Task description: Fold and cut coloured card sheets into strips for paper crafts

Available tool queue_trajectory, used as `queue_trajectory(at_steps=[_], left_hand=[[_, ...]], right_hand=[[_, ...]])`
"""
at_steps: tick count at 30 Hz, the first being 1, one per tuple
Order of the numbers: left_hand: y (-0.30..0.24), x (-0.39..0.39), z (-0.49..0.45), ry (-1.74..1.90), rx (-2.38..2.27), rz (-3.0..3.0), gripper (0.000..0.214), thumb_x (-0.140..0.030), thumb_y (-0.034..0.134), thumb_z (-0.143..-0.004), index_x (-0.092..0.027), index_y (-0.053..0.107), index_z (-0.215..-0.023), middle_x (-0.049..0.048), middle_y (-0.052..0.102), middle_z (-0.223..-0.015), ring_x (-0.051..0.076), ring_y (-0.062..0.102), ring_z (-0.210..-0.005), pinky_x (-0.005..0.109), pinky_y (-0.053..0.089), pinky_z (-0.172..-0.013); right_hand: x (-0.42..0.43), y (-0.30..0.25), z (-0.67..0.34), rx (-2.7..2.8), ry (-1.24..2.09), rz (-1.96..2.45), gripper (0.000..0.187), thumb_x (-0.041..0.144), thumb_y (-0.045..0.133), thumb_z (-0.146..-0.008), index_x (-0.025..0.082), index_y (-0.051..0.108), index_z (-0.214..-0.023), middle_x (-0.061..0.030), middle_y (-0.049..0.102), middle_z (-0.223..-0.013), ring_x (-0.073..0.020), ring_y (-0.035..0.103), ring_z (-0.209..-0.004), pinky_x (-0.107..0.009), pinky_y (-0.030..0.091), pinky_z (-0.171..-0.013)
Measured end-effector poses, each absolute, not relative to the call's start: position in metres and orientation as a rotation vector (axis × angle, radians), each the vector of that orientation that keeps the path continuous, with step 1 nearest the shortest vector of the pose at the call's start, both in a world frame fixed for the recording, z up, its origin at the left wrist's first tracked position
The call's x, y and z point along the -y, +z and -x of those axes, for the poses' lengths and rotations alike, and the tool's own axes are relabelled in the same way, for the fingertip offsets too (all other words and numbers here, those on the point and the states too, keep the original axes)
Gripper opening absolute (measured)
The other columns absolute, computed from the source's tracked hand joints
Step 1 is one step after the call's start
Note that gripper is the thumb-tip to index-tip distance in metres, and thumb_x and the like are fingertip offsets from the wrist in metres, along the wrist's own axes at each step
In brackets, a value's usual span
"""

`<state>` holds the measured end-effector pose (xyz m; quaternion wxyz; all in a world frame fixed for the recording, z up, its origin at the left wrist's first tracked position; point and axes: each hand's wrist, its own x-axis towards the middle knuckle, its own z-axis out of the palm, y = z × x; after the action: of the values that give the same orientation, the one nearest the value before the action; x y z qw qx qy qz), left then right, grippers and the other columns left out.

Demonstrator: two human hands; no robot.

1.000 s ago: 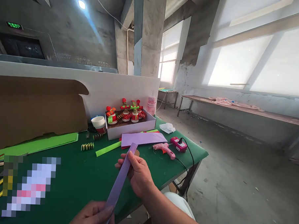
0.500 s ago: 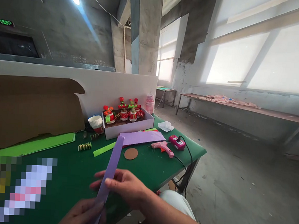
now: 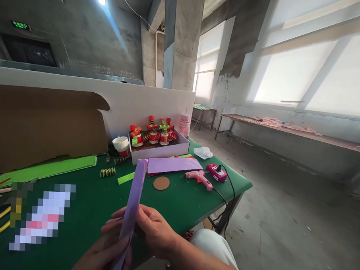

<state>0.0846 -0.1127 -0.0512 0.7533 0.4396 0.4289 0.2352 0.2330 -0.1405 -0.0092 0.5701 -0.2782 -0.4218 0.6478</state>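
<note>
Purple paper strip (image 3: pixel 135 194), lower centre of frame, lower end pinched by left hand (image 3: pixel 108 248), middle held by right hand (image 3: pixel 155 230); brown disc (image 3: pixel 161 183) below centre, pink glue gun (image 3: pixel 199 179) to its right

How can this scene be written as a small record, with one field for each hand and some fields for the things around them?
left hand: holds purple strip near its lower end
right hand: thumb at strip's right edge, higher up
table: green
beyond right hand: brown disc, lying flat
right of disc: pink glue gun, lying down
behind disc: purple sheet
farther back: box with red figures
left of box: stacked cups
</note>
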Motion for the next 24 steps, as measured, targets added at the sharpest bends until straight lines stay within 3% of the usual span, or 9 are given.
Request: queue_trajectory(at_steps=[4,8,12,14,17,19,21,24], left_hand=[[-0.044,0.111,-0.086,0.547,-0.932,-0.939,0.056,-0.059,0.085,-0.055,-0.022,0.072,-0.095,0.0061,0.074,-0.068,0.035,0.074,-0.082,0.041,0.058,-0.070],[-0.036,0.116,-0.086,0.486,-0.894,-0.954,0.051,-0.062,0.084,-0.059,-0.016,0.072,-0.076,0.0083,0.069,-0.058,0.029,0.072,-0.068,0.037,0.058,-0.067],[-0.035,0.117,-0.088,0.449,-0.829,-1.021,0.054,-0.067,0.079,-0.065,-0.015,0.072,-0.073,0.0077,0.068,-0.057,0.022,0.066,-0.057,0.032,0.054,-0.059],[-0.036,0.114,-0.089,0.506,-0.852,-1.073,0.056,-0.070,0.078,-0.064,-0.016,0.074,-0.081,0.0078,0.072,-0.066,0.023,0.069,-0.067,0.031,0.055,-0.064],[-0.038,0.110,-0.089,0.632,-0.932,-1.143,0.058,-0.067,0.081,-0.062,-0.020,0.076,-0.095,0.0092,0.077,-0.099,0.029,0.069,-0.101,0.033,0.056,-0.085],[-0.036,0.111,-0.090,0.665,-0.927,-1.123,0.060,-0.066,0.082,-0.060,-0.022,0.075,-0.100,0.0084,0.076,-0.107,0.031,0.067,-0.108,0.036,0.055,-0.090],[-0.033,0.113,-0.091,0.649,-0.891,-1.076,0.057,-0.065,0.083,-0.060,-0.023,0.075,-0.098,0.0070,0.077,-0.095,0.029,0.070,-0.096,0.036,0.056,-0.084],[-0.029,0.117,-0.093,0.501,-0.849,-1.083,0.052,-0.070,0.077,-0.063,-0.019,0.071,-0.073,0.0039,0.068,-0.061,0.020,0.064,-0.060,0.031,0.051,-0.062]], right_hand=[[0.142,-0.011,-0.230,0.980,1.522,0.682,0.069,0.076,0.069,-0.074,0.014,0.070,-0.106,-0.0096,0.076,-0.084,-0.0232,0.071,-0.087,-0.036,0.052,-0.085],[0.137,-0.016,-0.226,0.924,1.449,0.771,0.068,0.079,0.063,-0.076,0.014,0.073,-0.091,-0.0084,0.074,-0.072,-0.0228,0.072,-0.077,-0.034,0.054,-0.077],[0.132,-0.022,-0.224,0.905,1.407,0.819,0.077,0.085,0.059,-0.073,0.012,0.074,-0.092,-0.0109,0.074,-0.073,-0.0250,0.073,-0.076,-0.036,0.057,-0.073],[0.132,-0.025,-0.223,0.889,1.384,0.857,0.078,0.086,0.061,-0.072,0.012,0.073,-0.094,-0.0114,0.074,-0.074,-0.0243,0.072,-0.074,-0.034,0.056,-0.070],[0.134,-0.027,-0.222,0.877,1.384,0.856,0.073,0.082,0.066,-0.071,0.013,0.072,-0.093,-0.0092,0.074,-0.073,-0.0214,0.072,-0.071,-0.032,0.055,-0.072],[0.135,-0.027,-0.221,0.877,1.385,0.846,0.067,0.079,0.068,-0.071,0.014,0.071,-0.088,-0.0072,0.073,-0.071,-0.0199,0.071,-0.068,-0.031,0.054,-0.072],[0.136,-0.026,-0.221,0.878,1.379,0.854,0.064,0.079,0.068,-0.072,0.016,0.070,-0.082,-0.0064,0.072,-0.068,-0.0194,0.070,-0.065,-0.031,0.053,-0.070],[0.134,-0.021,-0.224,0.853,1.350,0.879,0.066,0.082,0.066,-0.071,0.016,0.067,-0.078,-0.0074,0.073,-0.066,-0.0194,0.068,-0.062,-0.030,0.051,-0.065]])
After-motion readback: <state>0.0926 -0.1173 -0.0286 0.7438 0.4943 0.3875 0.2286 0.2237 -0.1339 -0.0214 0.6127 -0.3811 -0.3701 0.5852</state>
